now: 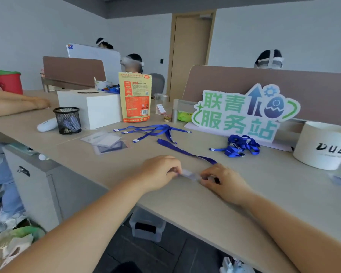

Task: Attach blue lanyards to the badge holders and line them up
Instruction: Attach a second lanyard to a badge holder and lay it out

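Observation:
My left hand (161, 172) and my right hand (222, 180) pinch the two ends of a clear badge holder (190, 174) held edge-on just above the desk. A blue lanyard (182, 151) runs from my right hand back across the desk to the left. Several more blue lanyards (152, 130) lie spread out behind it. A tangled bundle of blue lanyards (240, 145) sits to the right. A small pile of clear badge holders (106, 142) lies at the left of the desk.
Around the beige desk (185, 201) stand a black mesh pen cup (68, 120), a white box (93, 107), an orange pouch (135, 96), a green-lettered sign (242, 113) and a white round container (323, 144). Another person's arms (14, 104) rest at far left.

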Action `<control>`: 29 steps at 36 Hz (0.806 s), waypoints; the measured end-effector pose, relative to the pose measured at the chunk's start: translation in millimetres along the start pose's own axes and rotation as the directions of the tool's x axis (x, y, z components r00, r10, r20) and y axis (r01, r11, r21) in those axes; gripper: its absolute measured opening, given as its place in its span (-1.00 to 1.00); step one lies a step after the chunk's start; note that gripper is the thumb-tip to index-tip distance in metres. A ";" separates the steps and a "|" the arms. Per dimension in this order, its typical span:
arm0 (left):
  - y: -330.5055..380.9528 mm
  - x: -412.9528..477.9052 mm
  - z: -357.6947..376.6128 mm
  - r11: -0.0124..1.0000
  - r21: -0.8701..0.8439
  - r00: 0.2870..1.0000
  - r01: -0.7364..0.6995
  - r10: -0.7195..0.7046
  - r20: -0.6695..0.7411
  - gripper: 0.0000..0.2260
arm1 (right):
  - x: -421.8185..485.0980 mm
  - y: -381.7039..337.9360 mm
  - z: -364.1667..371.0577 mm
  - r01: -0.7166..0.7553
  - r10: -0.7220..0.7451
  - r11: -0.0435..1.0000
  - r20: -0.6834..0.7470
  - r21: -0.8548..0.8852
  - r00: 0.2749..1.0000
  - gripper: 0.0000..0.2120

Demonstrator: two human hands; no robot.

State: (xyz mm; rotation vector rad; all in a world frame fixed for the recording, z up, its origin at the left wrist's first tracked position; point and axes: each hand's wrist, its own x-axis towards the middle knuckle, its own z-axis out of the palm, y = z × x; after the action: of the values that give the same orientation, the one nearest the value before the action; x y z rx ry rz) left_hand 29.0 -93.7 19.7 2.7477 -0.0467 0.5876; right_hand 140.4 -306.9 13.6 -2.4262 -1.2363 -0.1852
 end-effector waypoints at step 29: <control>133.9 122.3 116.2 0.973 -0.228 0.985 0.033 0.006 0.170 -0.86 | -56.2 129.1 -55.1 -0.372 0.400 0.910 -0.149 0.182 0.904 -0.91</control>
State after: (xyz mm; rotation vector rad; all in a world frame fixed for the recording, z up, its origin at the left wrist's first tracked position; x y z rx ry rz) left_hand 173.1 -253.6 10.7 2.5614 -0.1280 0.3198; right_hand 213.6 -439.1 8.5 -2.4022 -0.6441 -0.1865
